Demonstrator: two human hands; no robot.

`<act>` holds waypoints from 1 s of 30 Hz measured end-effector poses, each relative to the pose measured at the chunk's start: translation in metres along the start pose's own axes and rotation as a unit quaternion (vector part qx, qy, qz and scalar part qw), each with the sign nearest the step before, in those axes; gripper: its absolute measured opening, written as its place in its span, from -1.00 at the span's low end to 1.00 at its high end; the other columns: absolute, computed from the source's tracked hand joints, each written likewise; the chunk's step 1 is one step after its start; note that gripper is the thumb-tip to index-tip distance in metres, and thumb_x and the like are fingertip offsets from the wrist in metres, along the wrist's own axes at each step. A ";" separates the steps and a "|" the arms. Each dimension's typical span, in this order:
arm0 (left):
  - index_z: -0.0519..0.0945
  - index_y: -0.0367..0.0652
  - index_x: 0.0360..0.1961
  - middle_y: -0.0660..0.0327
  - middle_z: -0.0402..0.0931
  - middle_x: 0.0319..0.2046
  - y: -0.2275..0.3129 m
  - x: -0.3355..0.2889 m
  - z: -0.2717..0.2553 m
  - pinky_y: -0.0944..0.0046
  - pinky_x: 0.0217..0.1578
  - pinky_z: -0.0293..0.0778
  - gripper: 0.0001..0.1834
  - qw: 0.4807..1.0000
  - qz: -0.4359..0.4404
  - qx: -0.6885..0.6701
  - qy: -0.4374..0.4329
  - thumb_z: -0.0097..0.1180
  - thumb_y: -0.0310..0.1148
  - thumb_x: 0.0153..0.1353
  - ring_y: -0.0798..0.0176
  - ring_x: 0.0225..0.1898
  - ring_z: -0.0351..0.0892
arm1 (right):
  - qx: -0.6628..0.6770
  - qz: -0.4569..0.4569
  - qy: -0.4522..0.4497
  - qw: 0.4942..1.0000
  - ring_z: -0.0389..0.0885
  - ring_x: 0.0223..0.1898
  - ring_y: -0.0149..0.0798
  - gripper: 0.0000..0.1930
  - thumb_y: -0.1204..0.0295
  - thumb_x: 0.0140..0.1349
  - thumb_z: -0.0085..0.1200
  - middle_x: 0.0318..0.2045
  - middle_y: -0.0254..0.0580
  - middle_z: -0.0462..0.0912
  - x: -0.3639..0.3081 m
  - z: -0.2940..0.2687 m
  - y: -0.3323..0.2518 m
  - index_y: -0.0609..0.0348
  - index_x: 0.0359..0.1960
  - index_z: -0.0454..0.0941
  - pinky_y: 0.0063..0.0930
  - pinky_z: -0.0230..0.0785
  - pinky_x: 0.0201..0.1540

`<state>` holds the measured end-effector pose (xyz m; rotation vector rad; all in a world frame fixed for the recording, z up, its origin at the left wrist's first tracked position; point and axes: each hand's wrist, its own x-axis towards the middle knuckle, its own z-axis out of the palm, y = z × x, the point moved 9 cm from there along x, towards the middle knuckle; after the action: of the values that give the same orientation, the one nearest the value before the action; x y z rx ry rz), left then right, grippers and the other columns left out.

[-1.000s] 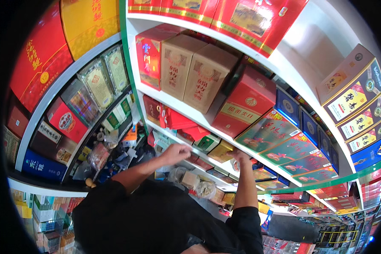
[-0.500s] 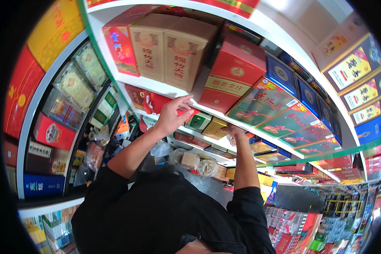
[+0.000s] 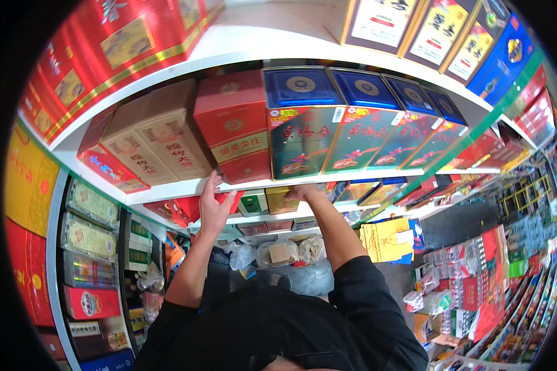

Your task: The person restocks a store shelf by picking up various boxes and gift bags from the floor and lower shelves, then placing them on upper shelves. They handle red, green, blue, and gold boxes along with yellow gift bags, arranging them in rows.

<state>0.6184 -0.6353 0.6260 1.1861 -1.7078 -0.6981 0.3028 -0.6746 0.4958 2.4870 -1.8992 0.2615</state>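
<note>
Left hand: eleven o'clock, fingers parted beside red packaging; cannot tell hold.
Right hand: twelve o'clock, at gold box; finger spread, grip hidden.
Gold box: twelve o'clock, on lower shelf, apparently not lifted out.

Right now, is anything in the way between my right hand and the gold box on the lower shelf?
Nothing visible: your right hand already overlaps the right part of the gold box in view. The white shelf board runs above the box, not between them. Finger contact can't be made out.
</note>
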 end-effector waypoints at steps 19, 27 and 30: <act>0.54 -0.38 0.54 -0.20 0.65 0.36 -0.026 -0.001 0.008 -0.06 0.43 0.59 -0.23 0.990 0.087 0.108 0.003 0.57 -0.40 0.37 -0.20 0.37 0.71 | 0.241 0.220 0.382 0.864 0.82 0.04 0.08 -0.56 0.33 0.36 0.60 -0.02 0.08 0.78 -0.181 -0.102 -0.015 0.25 0.14 0.69 -0.11 0.70 0.11; 0.56 -0.42 0.51 -0.22 0.65 0.37 -0.030 0.002 0.006 -0.07 0.43 0.62 -0.26 0.989 0.104 0.102 -0.004 0.56 -0.44 0.36 -0.21 0.36 0.72 | 0.247 0.264 0.467 0.807 0.82 -0.27 -0.08 -0.67 0.29 0.41 0.60 -0.28 -0.03 0.79 -0.189 -0.194 0.038 0.27 -0.18 0.72 -0.19 0.66 -0.16; 0.56 -0.42 0.50 -0.22 0.65 0.36 -0.029 0.001 0.007 -0.08 0.42 0.61 -0.24 0.986 0.105 0.133 -0.007 0.59 -0.39 0.35 -0.23 0.36 0.71 | 0.263 0.262 0.456 0.809 0.79 -0.28 0.00 -0.66 0.26 0.36 0.62 -0.30 -0.02 0.76 -0.175 -0.205 0.037 0.24 -0.22 0.70 -0.13 0.66 -0.18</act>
<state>0.6236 -0.6477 0.5993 1.1581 -1.9485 -0.3590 0.1959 -0.4959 0.6711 1.3559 -2.0581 1.7946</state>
